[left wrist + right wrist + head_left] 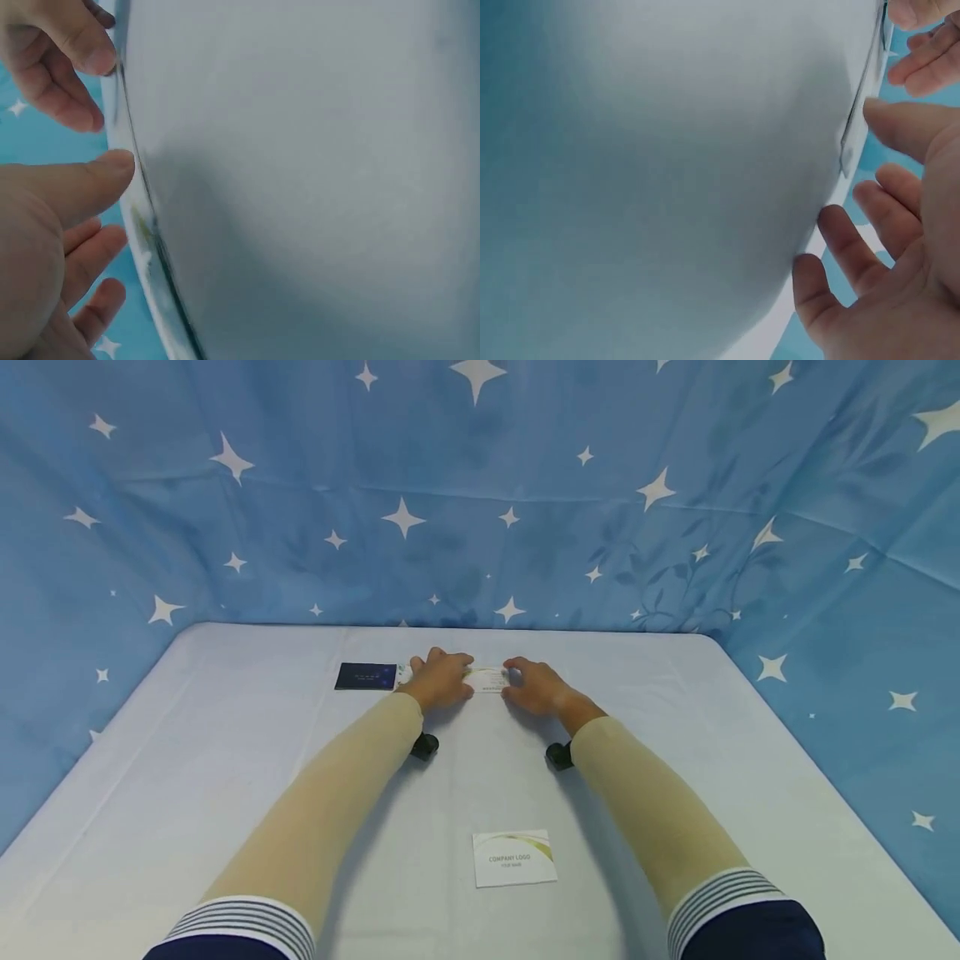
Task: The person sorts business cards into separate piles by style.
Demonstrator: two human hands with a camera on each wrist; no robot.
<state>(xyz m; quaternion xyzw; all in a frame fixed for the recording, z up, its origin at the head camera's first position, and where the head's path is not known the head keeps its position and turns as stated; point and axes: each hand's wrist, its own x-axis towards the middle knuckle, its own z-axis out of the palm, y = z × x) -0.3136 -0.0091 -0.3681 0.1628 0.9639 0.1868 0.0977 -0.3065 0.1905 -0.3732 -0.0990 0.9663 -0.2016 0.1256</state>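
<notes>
A white business card (487,679) lies at the far middle of the white table (225,735). My left hand (450,672) rests on its left end and my right hand (525,677) on its right end, fingers loosely spread. In the left wrist view the left thumb (112,169) touches the card's edge (142,217). The right wrist view shows the right thumb (900,127) at the card's edge (859,112), with the other fingers relaxed. Whether the card is lifted off the table is unclear.
A dark blue card (366,677) lies just left of my left hand. Another white card with a gold swoosh and printed text (514,857) lies near the front between my forearms. Blue star-patterned cloth (480,510) walls the table at the back and sides.
</notes>
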